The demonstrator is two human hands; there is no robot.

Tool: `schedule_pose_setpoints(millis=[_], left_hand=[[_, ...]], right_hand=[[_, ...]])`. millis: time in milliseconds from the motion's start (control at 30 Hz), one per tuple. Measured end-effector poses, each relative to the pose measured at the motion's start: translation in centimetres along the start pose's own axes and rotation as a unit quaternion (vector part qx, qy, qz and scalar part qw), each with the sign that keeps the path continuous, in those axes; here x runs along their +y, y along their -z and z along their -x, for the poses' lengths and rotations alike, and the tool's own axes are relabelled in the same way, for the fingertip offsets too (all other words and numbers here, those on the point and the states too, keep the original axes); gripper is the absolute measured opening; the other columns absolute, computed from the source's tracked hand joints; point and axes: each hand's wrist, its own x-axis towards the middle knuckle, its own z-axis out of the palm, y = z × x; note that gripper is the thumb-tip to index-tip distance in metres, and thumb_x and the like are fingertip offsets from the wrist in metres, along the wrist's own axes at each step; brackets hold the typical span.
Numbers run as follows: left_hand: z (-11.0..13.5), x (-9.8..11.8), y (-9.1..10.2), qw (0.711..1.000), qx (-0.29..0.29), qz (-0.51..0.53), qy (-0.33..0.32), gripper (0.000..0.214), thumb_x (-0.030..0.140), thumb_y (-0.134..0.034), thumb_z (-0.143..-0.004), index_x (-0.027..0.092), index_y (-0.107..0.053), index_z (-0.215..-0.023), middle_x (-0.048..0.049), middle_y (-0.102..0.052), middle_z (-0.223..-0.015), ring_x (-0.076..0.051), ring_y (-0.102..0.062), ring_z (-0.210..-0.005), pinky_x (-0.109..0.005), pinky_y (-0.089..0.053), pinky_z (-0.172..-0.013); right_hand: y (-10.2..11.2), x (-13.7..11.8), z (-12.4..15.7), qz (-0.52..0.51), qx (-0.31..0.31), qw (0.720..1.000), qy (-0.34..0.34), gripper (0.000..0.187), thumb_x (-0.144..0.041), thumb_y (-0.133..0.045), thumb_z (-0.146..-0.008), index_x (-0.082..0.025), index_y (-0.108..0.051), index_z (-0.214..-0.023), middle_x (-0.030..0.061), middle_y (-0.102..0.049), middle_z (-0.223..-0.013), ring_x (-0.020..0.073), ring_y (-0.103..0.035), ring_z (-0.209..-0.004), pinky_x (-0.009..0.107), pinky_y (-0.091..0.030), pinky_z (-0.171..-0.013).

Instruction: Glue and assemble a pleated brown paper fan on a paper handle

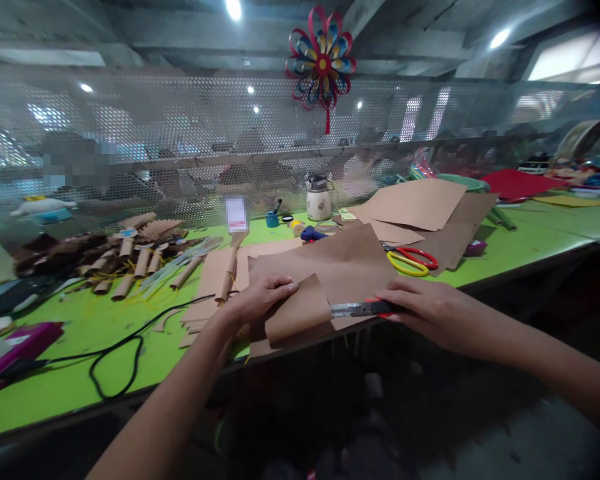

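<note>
My right hand (425, 310) is closed around a box cutter (363, 309) with a black and red handle. Its metal blade points left and meets the edge of a folded flap of brown kraft paper (300, 310). My left hand (263, 298) holds that fold down at its left side, thumb on top and the other fingers partly hidden. Behind the fold, the rest of the sheet spreads over the table edge. Scissors (410, 260) with red and yellow handles lie just beyond my right hand.
Rolled paper tubes (143, 261) are heaped on the green table (180, 353) at left, near a black cord (137, 353) and a purple tool (25, 353). More brown sheets (415, 203) lie at back right. A white flask (319, 200) stands before the perforated metal screen (180, 127).
</note>
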Motion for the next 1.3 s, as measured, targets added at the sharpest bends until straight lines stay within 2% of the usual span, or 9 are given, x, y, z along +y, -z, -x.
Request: schedule_pose_setpoints(millis=[133, 233, 467, 633, 800, 900, 1067, 1300], left_hand=[[-1.5, 1.0, -0.4, 0.997, -0.009, -0.064, -0.033, 0.044, 0.053, -0.039, -0.088, 0.015, -0.053, -0.071, 0.0024, -0.044, -0.065, -0.011, -0.038, -0.059, -0.023, -0.033, -0.055], [-2.9, 1.5, -0.7, 0.993, -0.005, -0.111, -0.05, 0.042, 0.051, -0.04, -0.087, 0.016, -0.053, -0.067, 0.0027, -0.043, -0.062, -0.011, -0.037, -0.057, -0.023, -0.032, -0.054], [-4.8, -0.2, -2.3, 0.973, 0.018, -0.224, -0.049, 0.037, 0.036, -0.042, -0.087, 0.017, -0.047, -0.056, 0.0028, -0.042, -0.054, -0.011, -0.034, -0.051, -0.025, -0.03, -0.051], [-4.4, -0.1, -3.4, 0.942, 0.059, -0.321, -0.084, 0.03, 0.023, -0.041, -0.088, 0.016, -0.055, -0.063, -0.0035, -0.053, -0.069, -0.016, -0.045, -0.066, -0.029, -0.038, -0.067], [-3.2, 0.3, -4.6, 0.908, 0.102, -0.394, -0.098, 0.027, 0.021, -0.038, -0.091, 0.014, -0.062, -0.082, -0.0104, -0.057, -0.082, -0.022, -0.05, -0.079, -0.037, -0.04, -0.076], [-2.7, 0.5, -5.0, 0.887, 0.112, -0.435, -0.107, 0.026, 0.02, -0.036, -0.092, 0.013, -0.062, -0.088, -0.0116, -0.059, -0.085, -0.023, -0.051, -0.083, -0.037, -0.041, -0.077], [-2.1, 1.3, -5.1, 0.834, 0.116, -0.523, -0.131, 0.022, 0.016, -0.037, -0.091, 0.014, -0.06, -0.089, -0.01, -0.06, -0.084, -0.023, -0.052, -0.079, -0.035, -0.042, -0.071], [-1.8, 2.1, -5.3, 0.825, 0.117, -0.54, -0.119, 0.021, 0.017, -0.039, -0.091, 0.014, -0.06, -0.089, -0.0098, -0.06, -0.083, -0.023, -0.053, -0.079, -0.035, -0.041, -0.07]], right_hand=[[-0.2, 1.1, -1.4, 0.017, -0.038, 0.999, 0.002, 0.032, -0.027, -0.045, -0.093, -0.023, -0.056, -0.123, 0.0098, -0.059, -0.105, 0.0226, -0.059, -0.091, 0.033, -0.047, -0.077], [-0.8, 2.0, -1.9, -0.009, -0.072, 0.997, 0.01, 0.032, -0.028, -0.043, -0.094, -0.025, -0.055, -0.123, 0.0085, -0.058, -0.105, 0.0214, -0.058, -0.09, 0.032, -0.046, -0.077], [-2.7, 2.8, -1.4, -0.023, -0.096, 0.995, 0.015, 0.032, -0.032, -0.04, -0.096, -0.024, -0.056, -0.123, 0.0091, -0.058, -0.099, 0.0197, -0.058, -0.084, 0.029, -0.044, -0.073], [-3.2, 3.3, -1.0, -0.018, -0.08, 0.996, 0.029, 0.032, -0.031, -0.04, -0.096, -0.024, -0.058, -0.12, 0.0097, -0.059, -0.099, 0.0201, -0.058, -0.083, 0.03, -0.044, -0.072], [-3.6, 3.9, -0.9, -0.038, -0.072, 0.996, 0.039, 0.031, -0.029, -0.042, -0.094, -0.025, -0.058, -0.12, 0.0096, -0.059, -0.099, 0.0201, -0.058, -0.083, 0.03, -0.045, -0.072], [-3.8, 4.0, -0.9, -0.042, -0.074, 0.995, 0.044, 0.031, -0.029, -0.042, -0.094, -0.024, -0.058, -0.12, 0.0098, -0.059, -0.098, 0.0203, -0.057, -0.083, 0.031, -0.045, -0.073], [-3.9, 4.1, -1.0, -0.03, -0.083, 0.995, 0.044, 0.03, -0.028, -0.041, -0.094, -0.023, -0.057, -0.118, 0.01, -0.057, -0.097, 0.0208, -0.055, -0.084, 0.032, -0.044, -0.074], [-4.7, 4.5, -0.7, -0.006, -0.045, 0.997, 0.065, 0.025, -0.024, -0.046, -0.092, -0.021, -0.06, -0.112, 0.0093, -0.057, -0.092, 0.0206, -0.052, -0.08, 0.032, -0.042, -0.071]])
